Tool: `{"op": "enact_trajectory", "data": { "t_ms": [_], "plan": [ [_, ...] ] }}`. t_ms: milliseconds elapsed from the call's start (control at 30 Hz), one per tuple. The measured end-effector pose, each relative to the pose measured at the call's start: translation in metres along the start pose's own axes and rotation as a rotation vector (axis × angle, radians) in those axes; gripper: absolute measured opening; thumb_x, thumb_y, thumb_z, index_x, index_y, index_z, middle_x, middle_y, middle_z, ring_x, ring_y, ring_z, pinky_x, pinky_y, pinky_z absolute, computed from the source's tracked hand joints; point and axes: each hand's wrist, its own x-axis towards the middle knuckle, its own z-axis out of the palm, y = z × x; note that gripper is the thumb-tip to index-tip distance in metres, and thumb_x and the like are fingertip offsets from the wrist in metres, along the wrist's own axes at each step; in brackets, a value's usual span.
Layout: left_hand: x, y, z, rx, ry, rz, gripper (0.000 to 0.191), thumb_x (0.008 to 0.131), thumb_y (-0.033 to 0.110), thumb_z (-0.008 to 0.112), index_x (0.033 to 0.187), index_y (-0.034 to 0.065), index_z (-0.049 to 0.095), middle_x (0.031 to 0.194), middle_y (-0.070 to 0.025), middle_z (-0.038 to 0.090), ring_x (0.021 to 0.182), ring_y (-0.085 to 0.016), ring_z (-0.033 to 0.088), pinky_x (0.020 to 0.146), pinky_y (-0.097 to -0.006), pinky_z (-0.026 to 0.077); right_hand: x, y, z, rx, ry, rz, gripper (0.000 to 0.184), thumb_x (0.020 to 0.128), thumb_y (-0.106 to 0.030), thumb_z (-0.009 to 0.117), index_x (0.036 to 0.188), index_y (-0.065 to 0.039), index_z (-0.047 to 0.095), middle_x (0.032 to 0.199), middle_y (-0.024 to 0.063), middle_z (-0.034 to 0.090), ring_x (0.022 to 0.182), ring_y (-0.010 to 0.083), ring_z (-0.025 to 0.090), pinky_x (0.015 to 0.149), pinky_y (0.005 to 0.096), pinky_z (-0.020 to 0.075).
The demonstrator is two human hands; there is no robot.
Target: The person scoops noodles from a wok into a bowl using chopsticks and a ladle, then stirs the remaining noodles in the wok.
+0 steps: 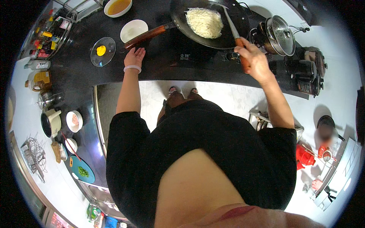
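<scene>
A wok (179,21) sits at the top centre of the dark counter with a mass of pale noodles (204,22) in it. My right hand (252,58) grips the wooden handle of a metal spatula (231,25), whose head lies in the wok's far part, behind the noodles. My left hand (135,58), with a bangle at its wrist, is open, palm up, just below the end of the wok's wooden handle (146,36). Whether its fingertips touch the handle I cannot tell. A white bowl (134,30) stands beside that handle.
A glass lid with a yellow knob (101,50) lies left of my left hand. Farther up is a bowl of brown liquid (118,7). A lidded steel pot (281,35) stands right of the wok. At the left are a bowl of meat (74,121) and a blue board (85,171) with chopped greens.
</scene>
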Motion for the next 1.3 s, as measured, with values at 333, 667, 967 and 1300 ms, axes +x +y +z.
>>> {"op": "enact_trajectory", "data": {
  "t_ms": [333,667,967,1300],
  "plan": [
    [-0.059,-0.007,-0.027,0.070,0.054,0.029,0.031,0.087,0.010,0.048,0.113,-0.0031,0.037,0.101,-0.0220,0.053,0.091,-0.032,0.057,0.082,-0.0419,0.049,-0.029,-0.009,0.070,0.089,-0.039,0.049,0.049,0.066,-0.001,0.062,0.112,-0.017,0.054,0.126,0.0203,0.041,0.112,0.0347,0.045,0.092,0.0385,0.0399],
    [-0.115,-0.040,-0.092,0.001,0.137,0.213,0.020,0.085,0.012,0.050,0.100,0.0000,0.046,0.087,-0.0179,0.058,0.077,-0.031,0.061,0.068,-0.0411,0.053,-0.127,0.030,0.157,0.870,0.122,0.716,0.032,0.080,-0.010,0.056,0.110,-0.001,0.051,0.102,0.0126,0.057,0.087,0.0271,0.056,0.069,0.0387,0.0466],
    [-0.203,-0.051,-0.101,0.129,0.453,0.218,0.026,0.082,0.012,0.055,0.105,0.0005,0.048,0.085,-0.0131,0.058,0.071,-0.023,0.061,0.062,-0.0349,0.053,-0.274,0.047,0.450,1.391,-0.679,0.379,0.033,0.079,-0.013,0.064,0.106,0.004,0.054,0.090,0.0124,0.057,0.077,0.0207,0.058,0.065,0.0268,0.0492],
    [-0.274,0.005,-0.206,0.323,0.753,0.598,0.014,0.086,0.015,0.052,0.093,0.0048,0.057,0.080,-0.0075,0.061,0.069,-0.020,0.060,0.055,-0.0346,0.052,-0.196,0.031,0.403,1.268,-0.721,0.214,0.023,0.079,-0.001,0.056,0.101,0.004,0.053,0.069,0.0042,0.054,0.055,0.0117,0.049,0.049,0.0208,0.0354]
  ]
}}
